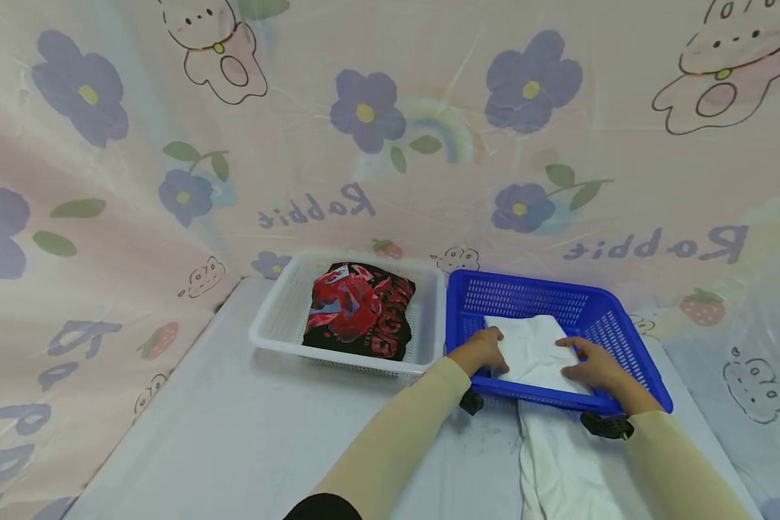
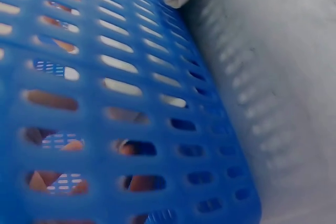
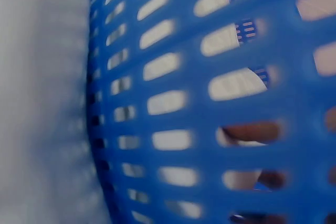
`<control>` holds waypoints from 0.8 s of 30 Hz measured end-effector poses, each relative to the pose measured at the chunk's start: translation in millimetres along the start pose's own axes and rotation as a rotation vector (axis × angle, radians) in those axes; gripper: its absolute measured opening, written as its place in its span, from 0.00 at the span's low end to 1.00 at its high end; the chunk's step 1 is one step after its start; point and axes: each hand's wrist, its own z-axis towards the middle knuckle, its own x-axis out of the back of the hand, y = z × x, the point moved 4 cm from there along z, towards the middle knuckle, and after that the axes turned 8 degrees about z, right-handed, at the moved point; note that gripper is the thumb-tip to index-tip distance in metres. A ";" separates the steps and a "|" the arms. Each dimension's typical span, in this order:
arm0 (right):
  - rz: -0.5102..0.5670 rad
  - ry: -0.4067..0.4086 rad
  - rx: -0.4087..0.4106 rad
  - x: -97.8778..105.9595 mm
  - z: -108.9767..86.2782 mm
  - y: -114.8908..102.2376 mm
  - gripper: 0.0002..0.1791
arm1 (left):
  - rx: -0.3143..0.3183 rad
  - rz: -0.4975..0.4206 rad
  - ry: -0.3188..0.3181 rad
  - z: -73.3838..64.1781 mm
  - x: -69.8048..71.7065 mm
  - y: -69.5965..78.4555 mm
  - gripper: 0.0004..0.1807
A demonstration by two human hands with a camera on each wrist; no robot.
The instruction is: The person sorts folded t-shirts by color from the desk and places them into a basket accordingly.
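A folded white cloth lies inside the blue basket, towards its front. At the cloth's left edge, my left hand reaches over the front rim with thumb and forefinger spread and touching it. My right hand rests on the right side of the cloth, thumb and forefinger apart. The remaining fingers of both hands are mostly hidden. Slotted basket wall fills much of the left wrist view, with bits of fingers behind its holes. In the right wrist view, white cloth shows through the slots.
To the left stands a white basket holding a folded black garment with a red print. Another white cloth is spread in front of the blue basket on the pale table. A patterned curtain hangs behind.
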 end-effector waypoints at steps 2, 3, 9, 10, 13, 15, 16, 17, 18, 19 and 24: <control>-0.002 0.001 -0.002 -0.2 -1.5 -0.6 0.34 | 0.005 -0.033 0.023 -0.3 1.0 -0.1 0.35; 0.003 0.006 -0.003 -0.1 -2.6 -1.1 0.33 | 0.006 -0.054 0.039 -0.3 1.9 0.0 0.35; 0.065 0.132 0.020 8.3 -15.8 -10.6 0.33 | -0.074 -0.205 0.149 -3.6 10.6 4.8 0.35; 0.073 0.157 0.038 10.3 -18.8 -13.2 0.33 | -0.102 -0.240 0.161 -5.0 12.5 5.9 0.35; 0.086 0.212 0.106 15.4 -28.6 -22.3 0.32 | -0.174 -0.362 0.187 -10.9 19.8 8.0 0.34; 0.081 0.239 0.158 18.4 -34.7 -28.2 0.32 | -0.218 -0.425 0.194 -15.7 25.1 8.7 0.34; 0.077 0.248 0.181 19.9 -38.1 -31.2 0.32 | -0.234 -0.443 0.196 -17.8 27.7 8.8 0.34; 0.071 0.257 0.201 21.5 -41.6 -34.1 0.31 | -0.246 -0.457 0.198 -20.2 30.2 8.8 0.33; 0.066 0.263 0.221 23.1 -45.2 -37.0 0.31 | -0.261 -0.467 0.196 -23.1 32.6 8.7 0.33; 0.062 0.269 0.239 25.0 -49.4 -39.8 0.31 | -0.274 -0.476 0.194 -25.6 34.5 8.6 0.33; 0.023 0.279 0.317 34.6 -73.3 -51.3 0.30 | -0.343 -0.517 0.156 -43.2 37.7 8.9 0.32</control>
